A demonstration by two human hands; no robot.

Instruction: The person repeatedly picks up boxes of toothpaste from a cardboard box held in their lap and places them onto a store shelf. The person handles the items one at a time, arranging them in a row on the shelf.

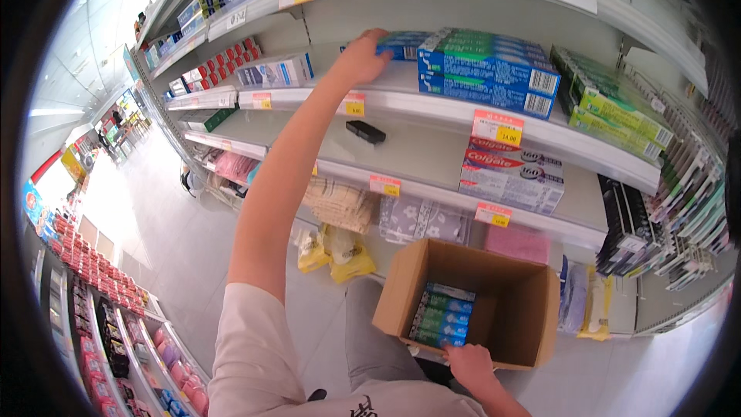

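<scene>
My left hand (362,61) reaches onto the middle shelf, its thumb and fingers around a low group of blue toothpaste boxes (405,49). To their right, blue-and-green toothpaste boxes (486,63) are stacked two high. An open cardboard carton (399,301) is in front of me at my legs. My right hand (472,365) grips its near rim. Inside, at the carton's left, lies a row of green-and-blue toothpaste boxes (443,318); bare cardboard shows on its right side.
Green toothpaste boxes (619,104) stand at the shelf's right. Below are Colgate boxes (509,176) and a small black object (366,131). The shelf edge (393,101) carries price tags. Another stocked rack (121,330) is across the aisle floor (185,255).
</scene>
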